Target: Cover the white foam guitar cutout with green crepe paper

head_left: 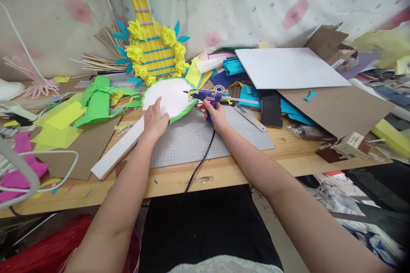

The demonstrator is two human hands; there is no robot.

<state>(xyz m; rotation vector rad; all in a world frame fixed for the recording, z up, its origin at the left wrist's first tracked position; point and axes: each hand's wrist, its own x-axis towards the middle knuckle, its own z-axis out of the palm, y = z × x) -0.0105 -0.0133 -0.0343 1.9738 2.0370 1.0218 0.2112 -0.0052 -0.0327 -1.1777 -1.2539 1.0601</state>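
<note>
A white round board point(168, 96) edged with green crepe paper lies on the grey cutting mat point(205, 138), its long white handle point(120, 147) slanting down to the left. My left hand point(155, 119) rests on the board near the handle, index finger and thumb stretched out. A blue hot glue gun point(211, 99) is gripped in my right hand point(215, 113), its nozzle over the board's right edge. A clear glue stick point(241, 100) pokes out of its back. The black cord point(200, 164) trails down over the table edge.
A yellow paper guitar point(156, 47) with paper flowers stands behind the board. Green crepe paper point(99, 100) lies left. At right are a phone point(271, 108), a metal ruler point(250, 118), a white foam board point(288, 68), brown cardboard point(339, 108) and a drink carton point(349, 147).
</note>
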